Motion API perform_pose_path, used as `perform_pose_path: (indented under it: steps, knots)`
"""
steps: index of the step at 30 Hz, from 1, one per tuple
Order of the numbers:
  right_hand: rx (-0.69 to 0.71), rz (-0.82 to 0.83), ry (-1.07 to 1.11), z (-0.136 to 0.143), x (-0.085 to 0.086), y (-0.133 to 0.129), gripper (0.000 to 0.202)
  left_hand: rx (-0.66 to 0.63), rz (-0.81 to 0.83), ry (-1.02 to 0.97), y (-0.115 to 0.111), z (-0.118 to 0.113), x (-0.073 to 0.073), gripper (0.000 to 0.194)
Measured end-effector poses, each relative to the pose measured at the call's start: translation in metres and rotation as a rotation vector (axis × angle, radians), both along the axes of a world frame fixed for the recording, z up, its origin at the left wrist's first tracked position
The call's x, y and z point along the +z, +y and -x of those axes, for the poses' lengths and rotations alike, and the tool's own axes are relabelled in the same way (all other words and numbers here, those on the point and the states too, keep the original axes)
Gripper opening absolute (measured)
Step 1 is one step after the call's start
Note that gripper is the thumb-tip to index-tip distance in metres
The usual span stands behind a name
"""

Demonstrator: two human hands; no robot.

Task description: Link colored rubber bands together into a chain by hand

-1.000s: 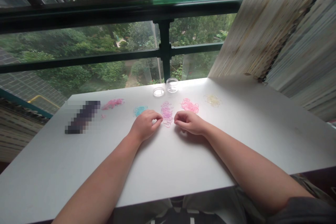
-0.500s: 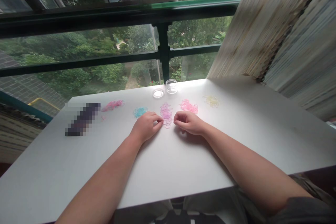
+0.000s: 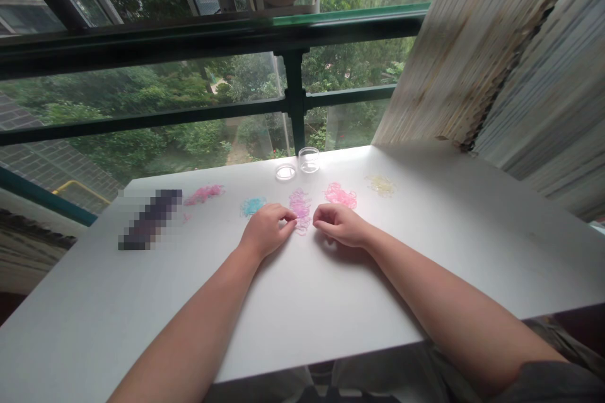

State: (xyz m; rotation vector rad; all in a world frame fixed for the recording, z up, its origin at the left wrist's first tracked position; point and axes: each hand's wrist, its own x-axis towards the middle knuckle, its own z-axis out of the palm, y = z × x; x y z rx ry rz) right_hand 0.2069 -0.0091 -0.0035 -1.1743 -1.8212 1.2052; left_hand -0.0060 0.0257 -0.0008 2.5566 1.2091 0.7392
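Note:
A pile of small purple rubber bands (image 3: 299, 203) lies on the white table (image 3: 302, 302) between my two hands. At the left edge of this pile, my left hand (image 3: 269, 227) is closed, thumb and forefinger pinched together at the bands; what is between the tips is too small to make out. My right hand (image 3: 341, 223) rests on the table just right of the purple pile, its fingers curled in and closed; whatever they may hold is hidden. Behind it lies a pile of pink bands (image 3: 339, 196). Blue bands (image 3: 253, 206) sit beyond my left hand.
Yellow bands (image 3: 380, 185) lie at the right, deeper pink ones (image 3: 205, 194) at the left. A clear round container (image 3: 309, 160) and its lid (image 3: 285, 172) stand at the back edge. A blurred-out dark object (image 3: 151, 220) is on the left. Curtains (image 3: 435, 63) hang at the right.
My left hand has shifted slightly right, onto the edge of the purple bands. My right hand has hardly moved. The whole view has tipped up a little.

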Motion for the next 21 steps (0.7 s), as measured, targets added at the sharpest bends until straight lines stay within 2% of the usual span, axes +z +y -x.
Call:
perform_pose_path:
  steps: [17, 21]
  knots:
    - [0.000, -0.003, 0.017, -0.0002, -0.0029, 0.0011, 0.004, 0.012, 0.056, -0.022, -0.0015, 0.0007, -0.0014, 0.021]
    - [-0.025, -0.053, -0.026, -0.0015, -0.0017, 0.0001, 0.012, 0.007, 0.050, -0.024, -0.0016, 0.0011, -0.0022, 0.021]
